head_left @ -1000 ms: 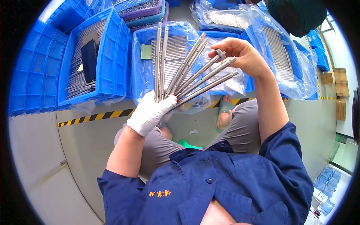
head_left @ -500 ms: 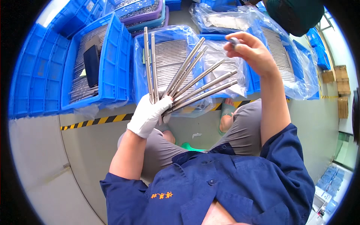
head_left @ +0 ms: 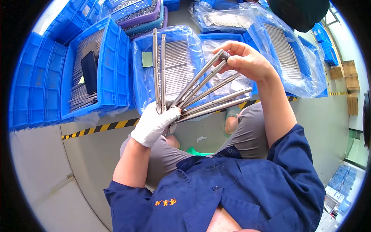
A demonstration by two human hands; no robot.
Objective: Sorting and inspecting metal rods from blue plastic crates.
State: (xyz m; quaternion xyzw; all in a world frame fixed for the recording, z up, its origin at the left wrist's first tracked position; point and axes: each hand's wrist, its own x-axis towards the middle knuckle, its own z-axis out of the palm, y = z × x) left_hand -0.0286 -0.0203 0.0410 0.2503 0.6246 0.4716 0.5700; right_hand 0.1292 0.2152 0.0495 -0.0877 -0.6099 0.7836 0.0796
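Gripped at one end in my white-gloved left hand [head_left: 155, 123] is a fan of several slim metal rods [head_left: 198, 83], their far ends spread apart. Two rods point nearly straight up, and the others lean right. My bare right hand [head_left: 247, 60] is closed in a pinch around a small dark, ridged metal piece [head_left: 225, 56]. That piece is at the far end of one of the right-leaning rods; whether it sits on the rod or only touches it, I cannot tell. Behind the rods, a plastic-lined blue crate [head_left: 136, 83] holds rows of similar rods.
On the left, another blue crate [head_left: 112, 65] of rods carries a dark phone-like slab [head_left: 89, 72]. Stacked blue crates [head_left: 33, 85] stand farther left. More bagged rods [head_left: 282, 52] lie at right, near a person's dark head covering [head_left: 299, 13]. Striped tape [head_left: 98, 130] crosses the floor.
My right hand has moved down and left, bringing the small dark piece from the air to a rod's end. The left hand still holds the fan, nearly in place.
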